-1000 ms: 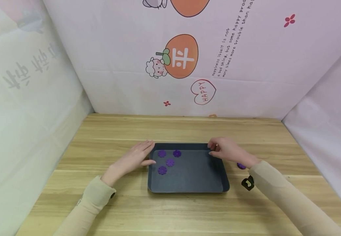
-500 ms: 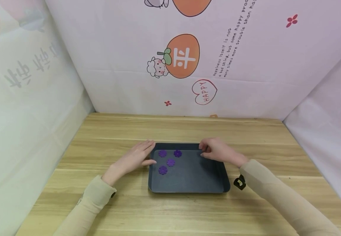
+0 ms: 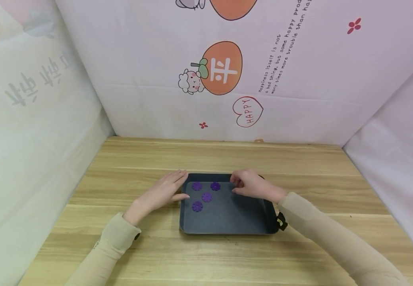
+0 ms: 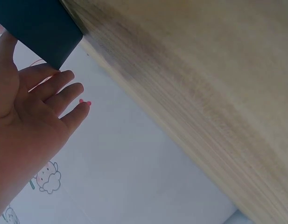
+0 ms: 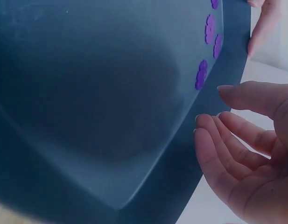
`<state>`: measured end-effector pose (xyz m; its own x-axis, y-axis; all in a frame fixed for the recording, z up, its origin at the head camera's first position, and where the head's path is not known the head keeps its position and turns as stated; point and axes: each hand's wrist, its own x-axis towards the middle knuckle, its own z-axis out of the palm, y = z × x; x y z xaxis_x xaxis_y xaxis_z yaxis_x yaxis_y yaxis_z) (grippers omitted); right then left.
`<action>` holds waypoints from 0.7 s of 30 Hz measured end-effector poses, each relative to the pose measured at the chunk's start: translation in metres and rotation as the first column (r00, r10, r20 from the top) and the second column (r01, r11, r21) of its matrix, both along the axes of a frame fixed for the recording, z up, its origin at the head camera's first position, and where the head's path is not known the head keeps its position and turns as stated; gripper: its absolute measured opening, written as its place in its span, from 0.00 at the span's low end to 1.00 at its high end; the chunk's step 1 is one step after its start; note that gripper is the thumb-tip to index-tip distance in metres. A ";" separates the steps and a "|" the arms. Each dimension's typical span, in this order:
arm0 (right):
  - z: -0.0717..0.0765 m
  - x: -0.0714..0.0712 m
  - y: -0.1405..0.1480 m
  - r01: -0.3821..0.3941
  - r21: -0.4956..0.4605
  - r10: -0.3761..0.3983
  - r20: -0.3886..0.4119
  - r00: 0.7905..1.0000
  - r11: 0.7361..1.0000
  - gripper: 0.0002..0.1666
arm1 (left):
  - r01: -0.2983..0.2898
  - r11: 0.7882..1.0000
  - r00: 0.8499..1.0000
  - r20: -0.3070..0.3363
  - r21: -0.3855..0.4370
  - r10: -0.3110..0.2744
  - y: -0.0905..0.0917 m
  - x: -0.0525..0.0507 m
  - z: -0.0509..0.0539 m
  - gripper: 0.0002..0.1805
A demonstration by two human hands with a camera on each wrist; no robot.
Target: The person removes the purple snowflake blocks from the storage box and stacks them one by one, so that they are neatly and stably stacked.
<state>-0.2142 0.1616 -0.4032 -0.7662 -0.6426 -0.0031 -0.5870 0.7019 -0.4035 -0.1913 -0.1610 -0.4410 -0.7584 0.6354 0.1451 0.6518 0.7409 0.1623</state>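
Note:
A dark grey-blue rectangular tray (image 3: 228, 226) lies on the wooden table. Near its left end are several purple flower-shaped pieces (image 3: 197, 206), also seen along the side in the right wrist view. My left hand (image 3: 161, 190) rests against the tray's left wall with extended fingers; in the left wrist view they touch its outer side. Over the back right part of the tray hovers my right hand (image 3: 253, 184). Its thumb and bent fingers stand apart in the right wrist view, and nothing shows between them.
The wooden table (image 3: 145, 254) reaches back to a white printed cloth (image 3: 149, 99), with more cloth at the left and right sides. A black strap-like item (image 3: 282, 221) hangs by the right cuff, over the tray's right edge.
My right hand has moved left over the tray, toward the purple pieces. A purple piece seen right of the tray is no longer visible. The left hand stays against the tray.

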 end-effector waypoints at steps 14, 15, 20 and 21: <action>-0.006 -0.005 -0.014 -0.056 -0.047 0.055 -0.020 0.998 0.997 0.12 | 0.009 1.000 1.000 -0.027 0.002 -0.009 -0.001 0.001 -0.001 0.41; -0.006 -0.005 -0.015 -0.059 -0.046 0.058 -0.027 0.998 0.997 0.11 | 0.009 1.000 1.000 -0.025 0.002 -0.008 -0.001 0.001 -0.001 0.41; -0.006 -0.006 -0.023 -0.033 -0.008 0.033 -0.030 0.999 0.999 0.12 | 0.004 1.000 1.000 -0.011 0.008 -0.003 0.000 0.000 -0.001 0.42; -0.004 -0.005 -0.026 -0.012 0.011 0.013 -0.017 1.000 1.000 0.12 | 0.002 1.000 1.000 -0.008 0.009 -0.002 0.000 0.000 0.000 0.42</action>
<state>-0.2195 0.1357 -0.4074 -0.7581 -0.6521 0.0029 -0.6027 0.6989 -0.3851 -0.1910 -0.1611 -0.4412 -0.7559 0.6356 0.1567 0.6546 0.7381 0.1636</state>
